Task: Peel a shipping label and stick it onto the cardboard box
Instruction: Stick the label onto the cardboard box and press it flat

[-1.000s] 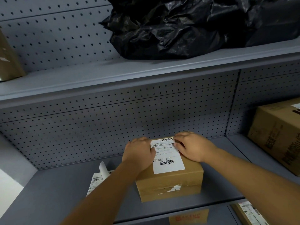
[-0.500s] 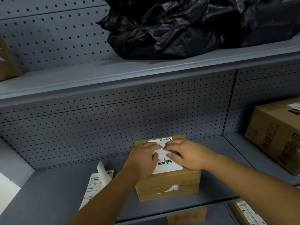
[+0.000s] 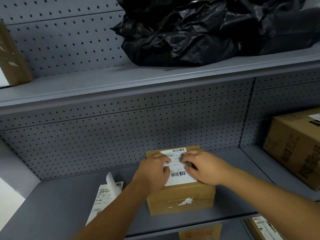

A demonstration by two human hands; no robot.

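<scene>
A small brown cardboard box point(image 3: 181, 201) stands on the grey shelf point(image 3: 52, 208). A white shipping label point(image 3: 180, 177) with barcodes lies flat on its top. My left hand point(image 3: 152, 172) rests on the label's left part, fingers spread and pressing down. My right hand point(image 3: 204, 167) presses on the label's right part, fingertips near its middle. Neither hand grips anything. The middle of the label is partly hidden by my fingers.
A strip of label sheets point(image 3: 105, 198) with one curled backing lies left of the box. A bigger cardboard box point(image 3: 294, 146) sits at the right. A black plastic bag point(image 3: 199, 30) fills the upper shelf. More boxes point(image 3: 199, 232) show on the shelf below.
Both hands have slid from the label's far edges inward and toward me across the label, pressing it on the box. The box has stayed put.
</scene>
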